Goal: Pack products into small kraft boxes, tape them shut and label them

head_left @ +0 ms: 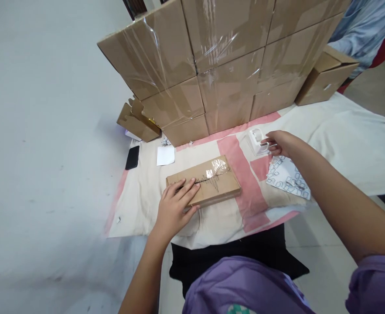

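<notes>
Resting spread left hand (176, 205) on box (229, 185) marked with dark scribbles (213, 182), holding right hand (280, 143) at tape dispenser (257, 147), unclear if pinching

We get soft, fairly even light; white glare streaks across taped cardboard panel (231, 65), smaller glints on tape (220, 165) of carton (226, 182); faint shadow on pale wall (48, 109); wide-lens stretch toward edges; fine detail soft

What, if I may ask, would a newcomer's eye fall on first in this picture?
Probably the tall, taped cardboard wall, standing across the back of the cloth. In front of it, the left hand lies on a flat box with dark marks, while the right hand is at a white dispenser to the right.
</notes>
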Tool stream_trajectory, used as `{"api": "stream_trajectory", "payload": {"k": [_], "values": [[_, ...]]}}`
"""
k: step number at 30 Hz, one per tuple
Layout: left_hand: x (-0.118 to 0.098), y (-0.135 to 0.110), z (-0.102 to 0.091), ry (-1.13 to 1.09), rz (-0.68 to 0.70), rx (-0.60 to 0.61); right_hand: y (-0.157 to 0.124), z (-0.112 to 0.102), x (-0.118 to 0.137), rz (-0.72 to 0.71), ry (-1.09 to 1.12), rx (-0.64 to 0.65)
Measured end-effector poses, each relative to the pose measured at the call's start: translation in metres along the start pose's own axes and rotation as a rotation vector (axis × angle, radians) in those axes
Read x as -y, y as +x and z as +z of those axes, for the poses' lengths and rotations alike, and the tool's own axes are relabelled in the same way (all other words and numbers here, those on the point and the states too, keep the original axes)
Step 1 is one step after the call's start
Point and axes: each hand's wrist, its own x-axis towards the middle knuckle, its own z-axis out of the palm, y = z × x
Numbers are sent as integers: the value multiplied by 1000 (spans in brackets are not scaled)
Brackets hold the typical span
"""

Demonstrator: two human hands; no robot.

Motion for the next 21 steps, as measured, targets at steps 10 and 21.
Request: {"api": "stream_trajectory", "payload": {"k": [10, 21], "values": [[1, -1, 2, -32, -4, -37, -5, 19, -1, 84, 62, -131], [0, -2, 3, -31, -7, -47, -19, 27, -24, -215, 114, -278]]}}
